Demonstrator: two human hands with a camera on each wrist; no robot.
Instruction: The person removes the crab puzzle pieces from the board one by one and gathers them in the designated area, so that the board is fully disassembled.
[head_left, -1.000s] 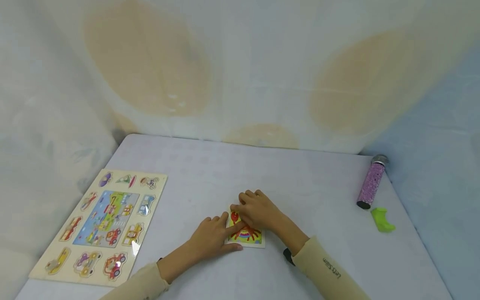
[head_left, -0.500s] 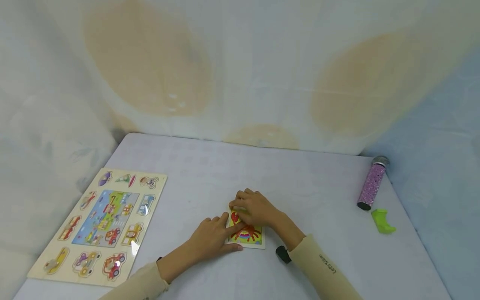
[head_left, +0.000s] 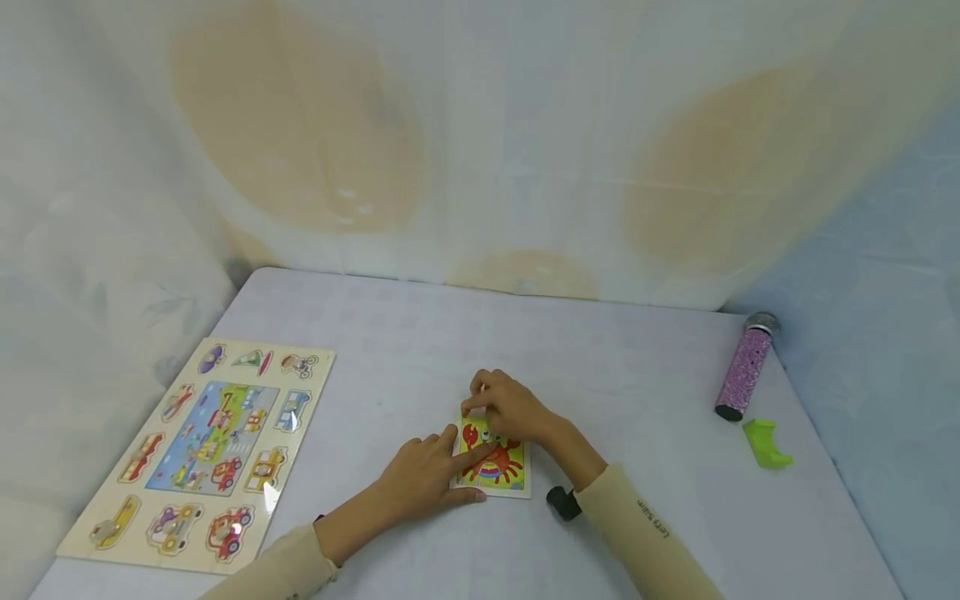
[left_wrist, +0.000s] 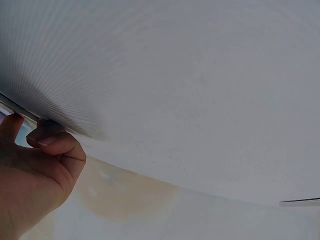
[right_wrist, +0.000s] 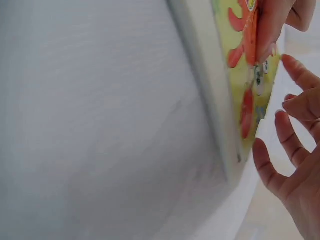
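A small crab picture puzzle (head_left: 491,475), yellow with a red crab and a pale border, lies on the white table. The left hand (head_left: 423,477) rests at its left side, with a straight index finger pressing across the crab and the thumb by the lower edge. At the top edge is the right hand (head_left: 513,408), its fingertips close to the upper left corner. In the right wrist view the right hand (right_wrist: 300,135) has its fingers spread, fingertips right at the edge of the puzzle board (right_wrist: 212,75). The left wrist view shows the left hand (left_wrist: 42,172) beside the board's edge.
A large wooden vehicle puzzle board (head_left: 307,417) lies at the left. A glittery purple microphone (head_left: 744,371) and a lime-green curved piece (head_left: 765,443) lie at the right. A small black object (head_left: 562,503) is beside the right forearm. A patterned curtain (head_left: 525,167) hangs behind the table.
The right hand has drawn back slightly up from the puzzle, uncovering more of the crab, its eyes and right claw. The left hand has stayed in place.
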